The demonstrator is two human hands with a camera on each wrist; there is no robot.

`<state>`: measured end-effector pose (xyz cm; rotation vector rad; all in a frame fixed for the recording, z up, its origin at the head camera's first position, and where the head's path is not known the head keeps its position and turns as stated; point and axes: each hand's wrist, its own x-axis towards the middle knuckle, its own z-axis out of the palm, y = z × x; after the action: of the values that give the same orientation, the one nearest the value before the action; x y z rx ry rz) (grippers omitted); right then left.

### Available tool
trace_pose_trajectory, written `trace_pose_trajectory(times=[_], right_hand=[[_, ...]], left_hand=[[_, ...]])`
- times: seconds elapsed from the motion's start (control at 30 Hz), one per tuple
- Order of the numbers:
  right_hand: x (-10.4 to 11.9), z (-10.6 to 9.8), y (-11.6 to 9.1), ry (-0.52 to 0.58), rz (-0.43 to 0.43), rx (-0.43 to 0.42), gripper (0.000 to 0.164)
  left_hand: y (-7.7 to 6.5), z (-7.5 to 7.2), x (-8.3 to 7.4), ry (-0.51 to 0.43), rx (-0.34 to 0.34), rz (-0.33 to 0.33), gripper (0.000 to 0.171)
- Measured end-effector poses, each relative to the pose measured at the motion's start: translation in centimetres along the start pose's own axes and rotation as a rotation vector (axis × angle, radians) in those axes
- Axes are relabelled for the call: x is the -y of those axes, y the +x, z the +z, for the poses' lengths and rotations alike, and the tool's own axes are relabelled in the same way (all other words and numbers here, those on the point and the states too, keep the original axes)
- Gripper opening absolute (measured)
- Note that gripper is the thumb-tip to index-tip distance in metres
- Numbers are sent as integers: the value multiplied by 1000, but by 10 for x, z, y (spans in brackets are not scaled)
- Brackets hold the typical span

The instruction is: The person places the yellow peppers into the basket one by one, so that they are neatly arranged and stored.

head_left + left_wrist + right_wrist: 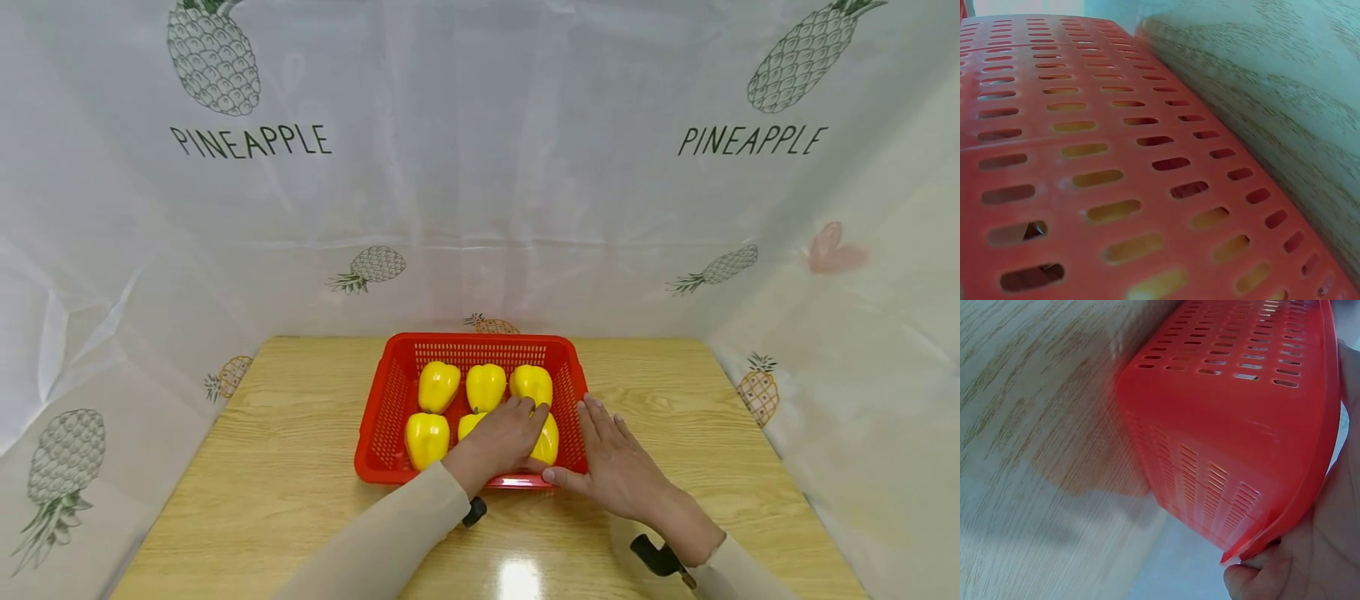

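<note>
A red slotted plastic basket (372, 417) holds several yellow bell peppers, three of them in the back row. My left hand (501, 440) reaches over the front rim, fingers bent and thumb apart, gripping the front right yellow bell pepper (550, 439). Beneath that hand, the front middle pepper (468, 423) is partly covered. At the basket's right front corner rests my right hand (618, 467), its fingers straight along the right rim and its thumb at the front rim. The right wrist view shows the palm (1329, 550) against the basket's rim (1310, 512).
The basket stands on a light wooden table (285, 467). A pale sheet (465, 192) printed with pineapples hangs behind the table and along both sides. Other peppers in the basket include one at front left (427, 442) and one at back right (532, 384).
</note>
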<state>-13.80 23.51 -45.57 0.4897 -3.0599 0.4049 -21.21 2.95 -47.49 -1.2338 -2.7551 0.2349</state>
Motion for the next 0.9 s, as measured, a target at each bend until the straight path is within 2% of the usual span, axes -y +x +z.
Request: trace_pose_trajectory(times=[0.5,0.73,0.9], right_hand=[[0,0,-1,28,-5,-9,117],[1,-3,-1,20,-5,2,116],[1,-3,-1,24,-8,3,117]], left_hand=[[1,1,-1,0,4,-19,99],[1,0,0,16,-36,-14,97],[-6,-6,5,-25,-75,-56,93]])
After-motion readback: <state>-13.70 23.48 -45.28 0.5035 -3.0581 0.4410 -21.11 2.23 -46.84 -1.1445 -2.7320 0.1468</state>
